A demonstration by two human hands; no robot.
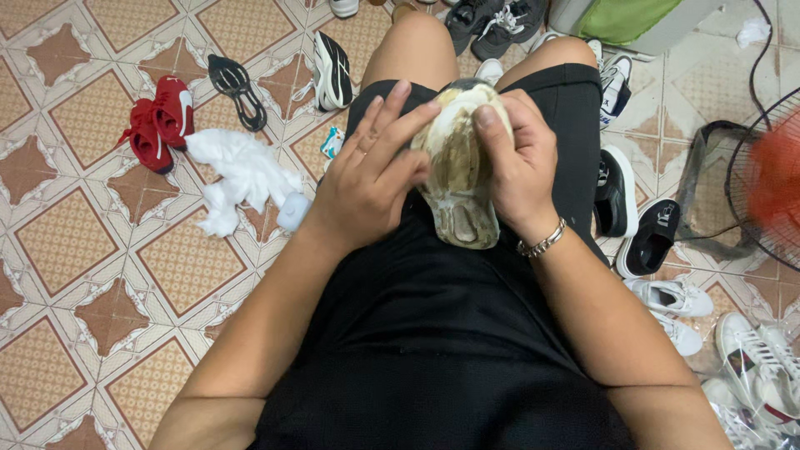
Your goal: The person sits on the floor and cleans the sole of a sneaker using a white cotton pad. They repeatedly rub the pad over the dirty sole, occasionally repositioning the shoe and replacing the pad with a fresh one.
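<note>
A worn shoe (pixel 460 171) lies sole-up on my lap, its underside stained brown and yellowish, with white residue along the rim. My right hand (pixel 521 158) grips it from the right side, thumb pressed on the toe end; a metal bracelet is on that wrist. My left hand (pixel 371 171) rests against the shoe's left edge, with the fingers spread over the toe and side. I sit in black clothes, knees pointing away.
On the patterned tile floor at left lie a pair of red shoes (pixel 158 121), a black insole (pixel 236 87), a white rag (pixel 242 175) and a black-and-white sneaker (pixel 333 71). Several black and white shoes (pixel 658 242) crowd the right, beside a fan (pixel 771 179).
</note>
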